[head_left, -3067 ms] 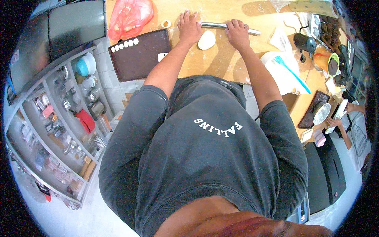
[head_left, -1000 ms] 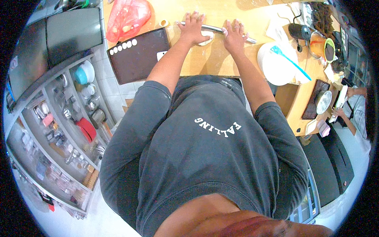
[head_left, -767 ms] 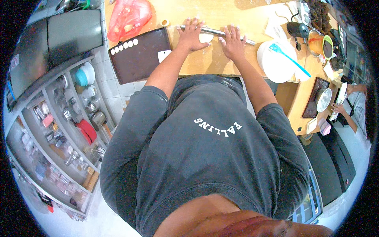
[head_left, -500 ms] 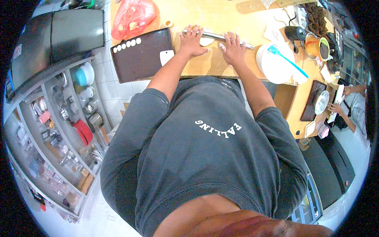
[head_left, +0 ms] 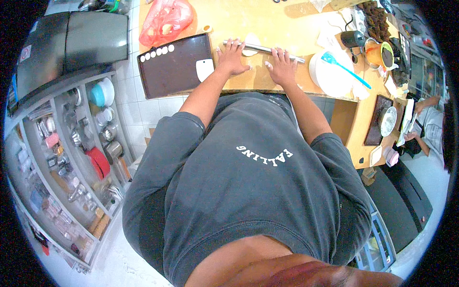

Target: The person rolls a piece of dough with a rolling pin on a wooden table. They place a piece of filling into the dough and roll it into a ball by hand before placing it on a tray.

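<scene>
A metal rolling pin (head_left: pixel 260 48) lies across a flattened piece of pale dough (head_left: pixel 250 39) on the wooden table. My left hand (head_left: pixel 232 59) rests on the pin's left end, its fingers stretched forward over the bar. Farther right, my right hand (head_left: pixel 282 68) lies with spread fingers over the pin near its right end. Neither hand is wrapped round the bar. Left of my left hand is a dark baking tray (head_left: pixel 174 74) with several small pale dough rounds (head_left: pixel 158 53) in a row. A white scraper (head_left: pixel 205 70) sits on the tray's right part.
A white bowl (head_left: pixel 321 79) with a blue spatula (head_left: pixel 351 75) stands right of my right hand. Beyond the tray lies a red plastic bag (head_left: pixel 167 24). A black kettle (head_left: pixel 352 39) is at the far right. A co-worker's hand (head_left: pixel 410 136) works beside a metal bowl (head_left: pixel 387 121).
The rolling pin has come slightly nearer to me under my hands, and more dough shows on its far side. The co-worker's hands at the right have shifted.
</scene>
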Available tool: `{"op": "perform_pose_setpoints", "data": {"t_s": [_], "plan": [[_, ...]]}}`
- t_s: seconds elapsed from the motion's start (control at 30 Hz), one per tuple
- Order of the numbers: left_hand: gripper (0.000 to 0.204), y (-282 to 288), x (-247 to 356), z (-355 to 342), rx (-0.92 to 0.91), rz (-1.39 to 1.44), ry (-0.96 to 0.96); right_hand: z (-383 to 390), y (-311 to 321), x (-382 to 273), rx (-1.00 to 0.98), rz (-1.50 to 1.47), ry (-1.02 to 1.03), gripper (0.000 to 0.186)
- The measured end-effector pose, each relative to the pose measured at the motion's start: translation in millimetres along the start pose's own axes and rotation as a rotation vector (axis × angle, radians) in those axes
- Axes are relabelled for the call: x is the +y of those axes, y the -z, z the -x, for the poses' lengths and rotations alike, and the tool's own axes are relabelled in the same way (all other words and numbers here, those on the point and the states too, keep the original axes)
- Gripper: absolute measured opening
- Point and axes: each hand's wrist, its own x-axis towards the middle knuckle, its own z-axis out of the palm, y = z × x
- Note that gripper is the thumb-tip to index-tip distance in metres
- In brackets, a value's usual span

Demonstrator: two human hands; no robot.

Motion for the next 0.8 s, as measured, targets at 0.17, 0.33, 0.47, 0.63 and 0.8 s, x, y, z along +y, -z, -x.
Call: {"op": "perform_pose_setpoints", "data": {"t_s": [0.17,0.33,0.47,0.63,0.8], "plan": [[0.118,-4.0,-6.2,13.0,0.010,0.002,-0.003,11.1,10.1,-5.5,-0.021,0.015,0.003,0.072],[0.116,-4.0,-3.4,22.2,0.004,-0.035,-0.007,21.7,8.3,-6.7,-0.043,-0.028,-0.031,0.072],[0.115,-6.6,-5.2,25.6,0.027,-0.021,-0.022,26.7,6.0,-6.0,-0.049,-0.042,-0.039,0.073],[0.115,-8.1,-6.7,25.3,0.008,-0.042,-0.015,33.0,5.2,-5.0,-0.063,-0.036,-0.055,0.073],[0.115,-16.4,-9.4,32.9,0.023,-0.038,-0.009,42.2,2.5,-5.6,-0.076,-0.030,-0.060,0.075]]}}
